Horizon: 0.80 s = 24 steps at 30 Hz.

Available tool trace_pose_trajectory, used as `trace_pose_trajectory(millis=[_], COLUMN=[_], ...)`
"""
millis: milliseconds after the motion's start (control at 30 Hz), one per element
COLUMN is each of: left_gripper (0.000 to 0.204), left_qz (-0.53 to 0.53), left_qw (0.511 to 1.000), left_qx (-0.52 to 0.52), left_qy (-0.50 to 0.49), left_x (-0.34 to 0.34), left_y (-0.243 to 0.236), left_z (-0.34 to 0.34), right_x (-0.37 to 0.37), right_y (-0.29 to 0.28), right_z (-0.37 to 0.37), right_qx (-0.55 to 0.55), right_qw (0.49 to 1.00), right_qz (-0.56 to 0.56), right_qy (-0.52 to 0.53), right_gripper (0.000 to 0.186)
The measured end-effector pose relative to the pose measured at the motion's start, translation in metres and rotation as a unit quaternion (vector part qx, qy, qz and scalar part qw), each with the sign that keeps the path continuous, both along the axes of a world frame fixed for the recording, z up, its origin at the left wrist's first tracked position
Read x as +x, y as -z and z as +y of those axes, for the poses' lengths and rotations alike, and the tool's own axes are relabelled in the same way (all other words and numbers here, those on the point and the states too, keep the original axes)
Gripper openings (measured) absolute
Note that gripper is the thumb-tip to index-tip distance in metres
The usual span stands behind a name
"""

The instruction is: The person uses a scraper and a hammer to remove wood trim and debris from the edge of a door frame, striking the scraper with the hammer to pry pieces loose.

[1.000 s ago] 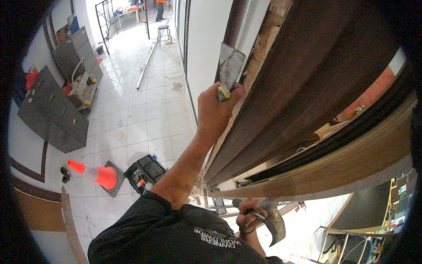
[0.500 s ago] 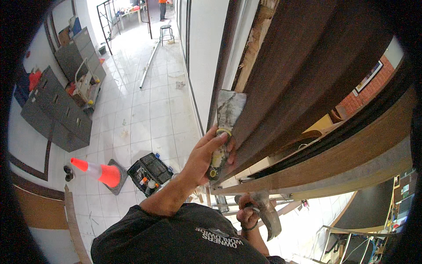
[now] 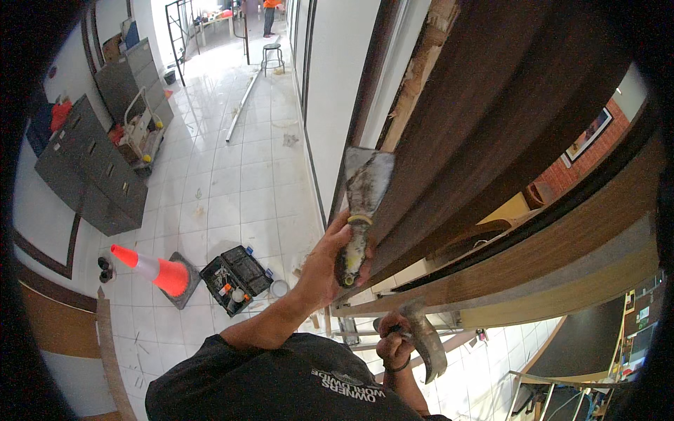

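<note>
My left hand is wrapped round the handle of a putty knife. Its broad, stained blade points away from me, close to a strip of bare, splintered wood along the edge of a dark brown panel. Whether the blade tip touches anything, I cannot tell. Lower and to the right, my right hand grips a claw hammer. The worn, curved head faces up toward me and hides most of the handle. The hammer is apart from the putty knife.
On the tiled floor at left stand an orange-and-white traffic cone and an open black toolbox. Grey filing cabinets line the left wall. A long pale bar lies near a stool. A person stands far back.
The whole view has shifted slightly. The putty knife has tilted a little in my left hand, its handle end moving right. Both hands keep their tools, and the hammer looks less blurred.
</note>
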State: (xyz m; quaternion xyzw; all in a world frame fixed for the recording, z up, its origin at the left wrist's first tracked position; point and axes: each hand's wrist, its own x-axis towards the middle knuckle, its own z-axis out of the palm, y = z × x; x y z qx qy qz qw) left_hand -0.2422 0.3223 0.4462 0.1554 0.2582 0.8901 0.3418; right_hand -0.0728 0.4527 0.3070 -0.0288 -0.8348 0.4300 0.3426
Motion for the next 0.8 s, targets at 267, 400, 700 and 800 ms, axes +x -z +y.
trace_pose_trajectory(millis=[267, 400, 700, 800], left_gripper=[0.043, 0.047, 0.038, 0.038], left_qz=[0.045, 0.112, 0.132, 0.118], left_qw=[0.999, 0.993, 0.987, 0.988], left_qx=[0.002, -0.039, -0.082, -0.059], left_qy=[0.007, 0.011, 0.041, 0.079], left_x=[0.015, 0.011, -0.002, 0.000], left_y=[-0.036, -0.049, -0.060, -0.067], left_z=[-0.004, 0.000, 0.018, 0.022], right_x=[-0.001, -0.007, -0.009, -0.008], right_y=[-0.001, -0.011, -0.007, -0.012], right_z=[-0.003, -0.005, -0.009, -0.011], right_qx=[-0.042, -0.059, -0.094, -0.129], right_qw=[0.998, 0.995, 0.993, 0.989], right_qz=[-0.016, -0.024, 0.068, 0.067], right_qy=[-0.033, -0.072, -0.034, -0.029], right_gripper=[0.041, 0.036, 0.052, 0.053])
